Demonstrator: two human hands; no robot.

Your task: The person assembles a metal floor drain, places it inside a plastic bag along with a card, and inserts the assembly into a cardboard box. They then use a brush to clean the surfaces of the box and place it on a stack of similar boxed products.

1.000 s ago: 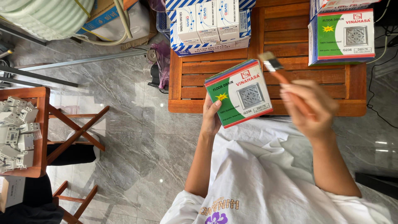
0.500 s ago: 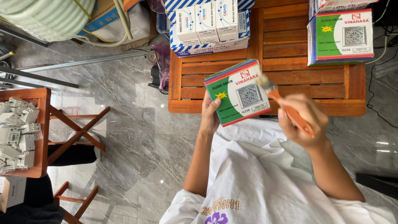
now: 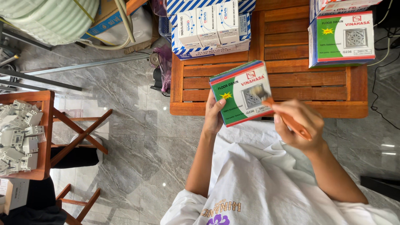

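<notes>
Overhead view of a seated person brushing a package. The left hand clasps the left edge of a green, red-trimmed cardboard box printed with a picture of a square grille, its thumb lying on the printed face and its fingers wrapped behind; the box is held tilted in the air, just above the near edge of a slatted reddish wooden table. The right hand closes its fingers around the orange handle of a small paintbrush, whose blurred bristles touch the box's printed face near the grille picture. The step in hand appears to be sweeping that face. The next stroke calls for a steady left-hand hold and light bristle contact. A second box of the same kind rests on the table's far right corner, well apart.
</notes>
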